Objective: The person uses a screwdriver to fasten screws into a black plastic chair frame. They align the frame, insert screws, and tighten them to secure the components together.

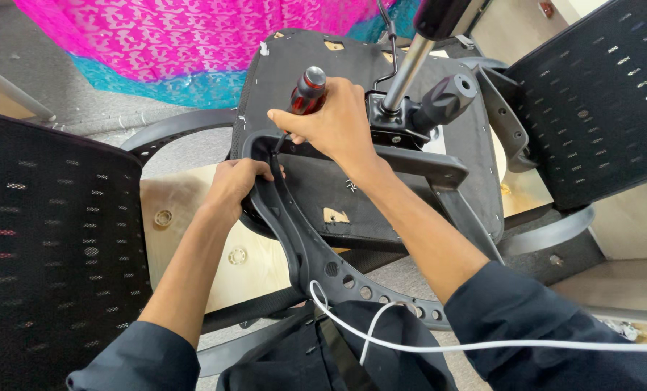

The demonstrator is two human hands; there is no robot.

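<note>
Pink-and-blue patterned cloth [186, 43], white cable [483, 346]

Single view only, from a head-worn camera. It looks steeply down and slightly forward, from close above, onto the black fabric-covered underside of an upturned office chair seat [323, 195]. The wearer's dark-sleeved forearms enter from the bottom edge and reach up to mid-frame. Black perforated mesh chair backs [48, 253] crowd the left and right edges. No second view exists for overlap.
</note>
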